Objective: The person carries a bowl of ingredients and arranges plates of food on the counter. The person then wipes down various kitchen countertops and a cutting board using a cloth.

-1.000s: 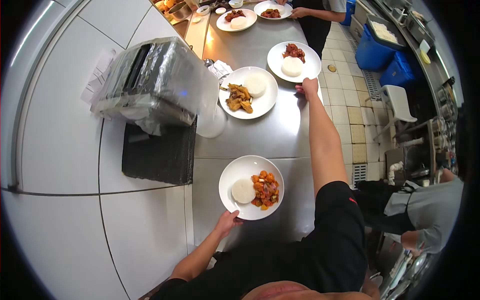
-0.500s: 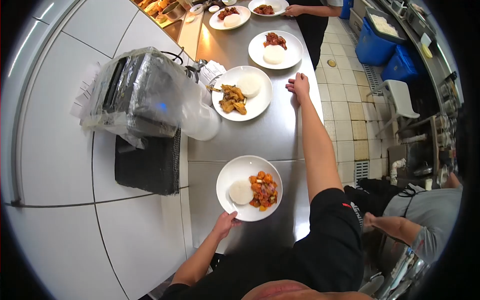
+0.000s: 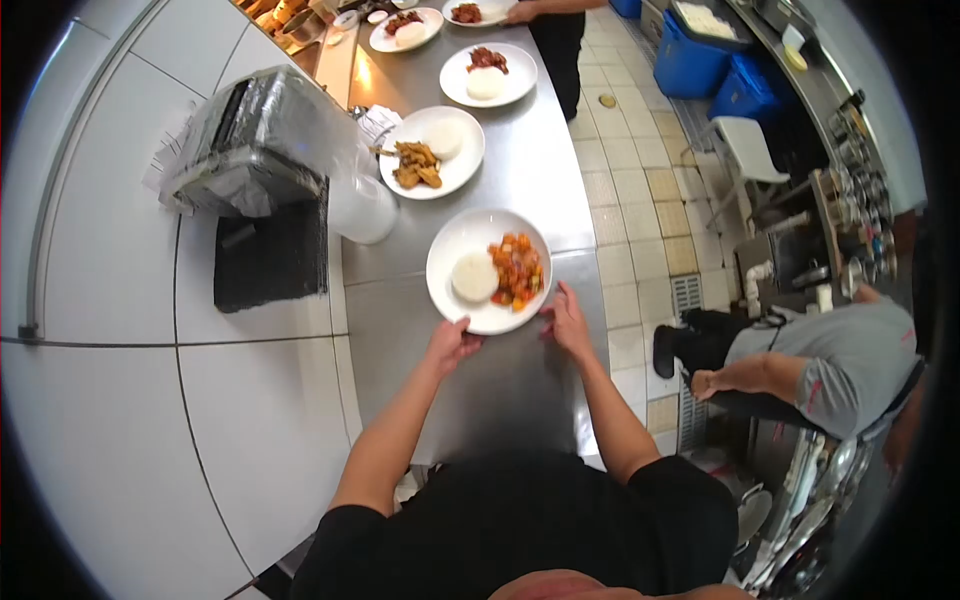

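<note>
A white plate [image 3: 450,245] carries a round mound of rice [image 3: 474,277] and orange-red food pieces [image 3: 518,272]. My left hand [image 3: 453,345] grips its near-left rim, thumb on top. At the near-right edge is my right hand [image 3: 566,322], its fingers spread and slightly blurred, close beside or touching the rim. Beyond lies a plate with rice and brown fried pieces [image 3: 417,165]. Farther back sits a plate with rice and dark red meat [image 3: 488,62].
A plastic-wrapped machine [image 3: 255,145] and a clear container [image 3: 362,208] stand left on the steel counter [image 3: 400,310]. More plates and a person's hand [image 3: 522,12] are at the back. Right are a white stool [image 3: 745,150] and a person in grey [image 3: 840,360].
The plate in my left hand has moved forward along the counter. My right hand has left the far plate and come back to this plate's right side. The view has shifted.
</note>
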`<state>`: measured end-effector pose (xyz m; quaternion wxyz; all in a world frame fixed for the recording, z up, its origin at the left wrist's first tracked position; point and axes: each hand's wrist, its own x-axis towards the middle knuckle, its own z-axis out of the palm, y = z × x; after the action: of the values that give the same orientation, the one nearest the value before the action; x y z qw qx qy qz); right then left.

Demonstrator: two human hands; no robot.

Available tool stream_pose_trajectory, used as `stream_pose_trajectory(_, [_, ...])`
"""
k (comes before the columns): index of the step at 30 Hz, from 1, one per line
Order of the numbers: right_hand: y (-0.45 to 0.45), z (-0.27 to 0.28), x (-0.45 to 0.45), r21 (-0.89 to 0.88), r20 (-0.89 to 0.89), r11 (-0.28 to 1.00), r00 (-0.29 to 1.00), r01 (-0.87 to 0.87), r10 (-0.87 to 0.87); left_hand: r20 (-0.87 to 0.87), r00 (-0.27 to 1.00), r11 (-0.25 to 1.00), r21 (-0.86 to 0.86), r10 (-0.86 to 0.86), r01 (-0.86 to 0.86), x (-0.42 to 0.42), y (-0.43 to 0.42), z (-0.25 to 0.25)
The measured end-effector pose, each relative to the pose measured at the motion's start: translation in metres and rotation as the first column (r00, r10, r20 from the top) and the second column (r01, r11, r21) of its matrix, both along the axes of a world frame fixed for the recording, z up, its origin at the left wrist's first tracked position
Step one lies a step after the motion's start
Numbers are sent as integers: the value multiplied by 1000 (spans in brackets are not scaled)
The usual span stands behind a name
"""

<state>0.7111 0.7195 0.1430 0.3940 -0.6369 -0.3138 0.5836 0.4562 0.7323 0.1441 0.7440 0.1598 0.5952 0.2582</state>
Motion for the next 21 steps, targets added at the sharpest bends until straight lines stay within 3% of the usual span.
stream_pose_trajectory(3, [13, 8, -18, 28, -36, 1000, 999, 11, -10, -78, 997, 1000, 3, -12, 13, 23, 19, 15])
stream_pose_trajectory(6, [39, -7, -28, 47, -10, 985, 986, 167, -167, -120, 988, 989, 101, -96, 108, 30, 13, 34])
stream_pose_trajectory(10, [62, 6, -33, 39, 105, 980, 974, 197, -200, -49, 987, 976, 150, -154, 159, 16, -35, 53])
stream_pose_trajectory(13, [81, 25, -36, -147, 48, 959, 971, 241, -236, -61, 989, 986, 91, -134, 139, -3, -81, 49])
stream_pose_trajectory(14, [88, 20, -38, -120, 116, 946, 950, 302, -289, -65, 992, 991, 69, -112, 116, -10, -96, 43])
stream_pose_trajectory(21, [89, 20, -33, -110, 194, 962, 955, 250, -226, -172, 984, 999, 13, 51, -50, -53, -179, 41])
